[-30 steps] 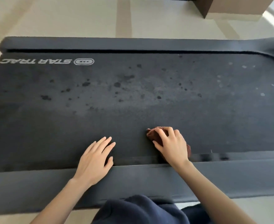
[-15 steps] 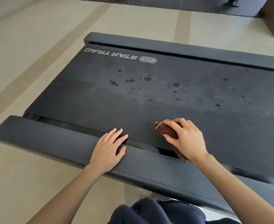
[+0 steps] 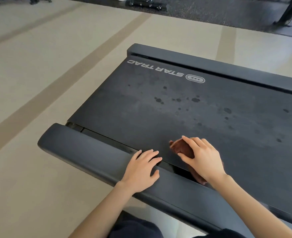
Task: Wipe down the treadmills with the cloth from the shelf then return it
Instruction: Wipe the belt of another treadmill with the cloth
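Gym, Star Trac treadmill [image 3: 184, 117], dark rubber mat flooring [image 3: 210, 12]

Beige floor [image 3: 38, 103] crossed by darker tan stripes [image 3: 69, 79], left of and beyond the left-hand fingers [image 3: 150, 152]. Far beyond the fingertips, dark mat flooring [image 3: 210, 11] bearing a black equipment leg [image 3: 286, 12]. Soft, even lighting.

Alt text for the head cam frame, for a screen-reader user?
A right hand grips a brown cloth on a black treadmill belt, near its edge, while the left hand rests flat on the side rail. Dark spots dot the belt beyond the cloth, near an upside-down STAR TRAC logo; beige floor lies to the left.
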The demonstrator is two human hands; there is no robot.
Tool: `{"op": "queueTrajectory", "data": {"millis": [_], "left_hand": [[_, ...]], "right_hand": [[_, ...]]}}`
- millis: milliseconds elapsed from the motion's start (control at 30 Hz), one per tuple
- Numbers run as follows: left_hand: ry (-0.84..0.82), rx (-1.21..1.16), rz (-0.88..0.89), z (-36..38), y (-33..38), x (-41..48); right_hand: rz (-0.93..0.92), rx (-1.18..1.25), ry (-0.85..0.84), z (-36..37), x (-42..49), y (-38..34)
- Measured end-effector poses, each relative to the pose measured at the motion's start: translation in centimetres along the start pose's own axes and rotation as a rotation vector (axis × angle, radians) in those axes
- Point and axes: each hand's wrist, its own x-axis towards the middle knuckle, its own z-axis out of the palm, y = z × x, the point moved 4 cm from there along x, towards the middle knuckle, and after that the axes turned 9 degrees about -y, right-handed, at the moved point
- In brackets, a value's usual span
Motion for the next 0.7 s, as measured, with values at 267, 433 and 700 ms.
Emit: {"op": "queueTrajectory", "data": {"millis": [267,433,700], "left_hand": [[-0.14,0.059,-0.3,-7.1,-13.1,-7.4],[-0.121,0.029,-0.375,-15.3,-13.8,-10.6],[-0.061,-0.012,-0.278,-31.9,-9.7,-15.7]], "right_hand": [[0.013,0.15,-0.112,-0.6,5.0,-10.8],[-0.054,0.103,-0.114,-7.9,5.6,-15.8],[-0.021,0.073,-0.151,-24.3,5.2,-21.4]]}}
